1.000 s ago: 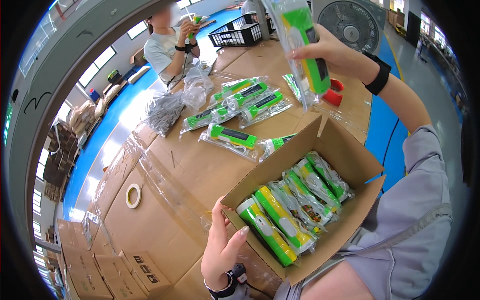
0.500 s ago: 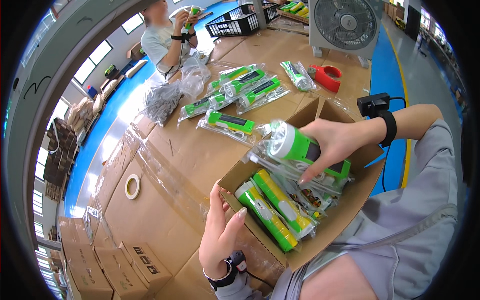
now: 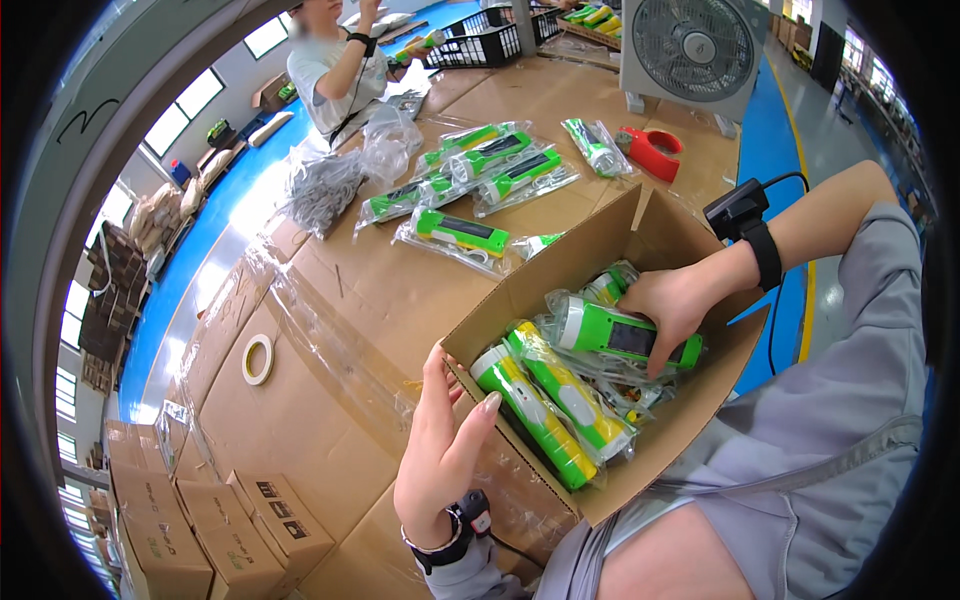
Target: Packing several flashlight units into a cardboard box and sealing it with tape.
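Note:
An open cardboard box [image 3: 690, 437] sits tilted in front of me. My left hand [image 3: 437, 460] grips its left wall, thumb inside the edge and the other fingers partly hidden outside. Reaching into the box, my right hand [image 3: 680, 305] is closed on a green flashlight [image 3: 592, 328] with a white head and a dark panel, in a clear bag. Beside it in the box lie a yellow-and-green flashlight [image 3: 568, 388] and a greener one [image 3: 530, 412], both bagged and side by side. Another flashlight [image 3: 604, 288] shows partly behind my right fingers.
Several bagged flashlights [image 3: 490, 158] lie on the cardboard-covered table [image 3: 330, 400]. Beyond the box are a red tape dispenser [image 3: 655, 152] and a box fan [image 3: 697, 48]. A tape roll [image 3: 258, 360] and closed cartons [image 3: 215, 535] are at left. A co-worker [image 3: 335, 75] stands across.
My right hand has lowered the flashlight from above the box's far edge down into the box. The left hand keeps its grip. The co-worker's hands have moved apart.

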A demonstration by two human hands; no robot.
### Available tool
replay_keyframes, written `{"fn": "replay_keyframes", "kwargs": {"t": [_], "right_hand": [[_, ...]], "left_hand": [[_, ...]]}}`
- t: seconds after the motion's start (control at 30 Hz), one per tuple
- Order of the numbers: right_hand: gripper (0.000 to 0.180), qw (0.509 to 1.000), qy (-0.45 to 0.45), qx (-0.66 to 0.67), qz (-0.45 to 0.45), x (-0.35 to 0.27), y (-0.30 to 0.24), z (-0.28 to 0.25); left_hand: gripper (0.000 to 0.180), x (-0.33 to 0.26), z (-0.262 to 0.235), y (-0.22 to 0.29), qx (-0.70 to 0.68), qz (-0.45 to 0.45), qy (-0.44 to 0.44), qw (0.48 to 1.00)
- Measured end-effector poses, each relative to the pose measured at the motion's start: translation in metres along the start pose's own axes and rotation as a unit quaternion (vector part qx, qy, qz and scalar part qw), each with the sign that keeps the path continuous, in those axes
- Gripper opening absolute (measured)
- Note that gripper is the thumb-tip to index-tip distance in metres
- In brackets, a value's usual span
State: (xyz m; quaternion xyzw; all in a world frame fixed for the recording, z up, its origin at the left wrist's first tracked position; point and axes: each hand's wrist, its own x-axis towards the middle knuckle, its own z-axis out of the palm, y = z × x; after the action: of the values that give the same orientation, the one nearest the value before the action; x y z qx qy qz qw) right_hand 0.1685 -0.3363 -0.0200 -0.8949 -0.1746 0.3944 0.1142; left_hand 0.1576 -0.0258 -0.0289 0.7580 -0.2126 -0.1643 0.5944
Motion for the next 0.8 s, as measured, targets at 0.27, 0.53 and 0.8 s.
{"fn": "replay_keyframes", "kwargs": {"t": [0.27,0.53,0.8], "right_hand": [[0.062,0.991,-0.049,0.124,0.004,-0.003,-0.004,0.006],[0.064,0.990,0.101,-0.089,0.048,-0.065,-0.043,-0.042],[0.052,0.970,0.180,-0.158,0.051,-0.043,-0.043,-0.013]], "left_hand": [[0.068,-0.004,-0.002,-0.004,0.003,-0.008,0.010,1.000],[0.068,-0.001,0.001,-0.001,0.006,0.004,-0.001,1.000],[0.067,0.001,0.004,0.003,-0.024,0.028,-0.002,0.999]]}}
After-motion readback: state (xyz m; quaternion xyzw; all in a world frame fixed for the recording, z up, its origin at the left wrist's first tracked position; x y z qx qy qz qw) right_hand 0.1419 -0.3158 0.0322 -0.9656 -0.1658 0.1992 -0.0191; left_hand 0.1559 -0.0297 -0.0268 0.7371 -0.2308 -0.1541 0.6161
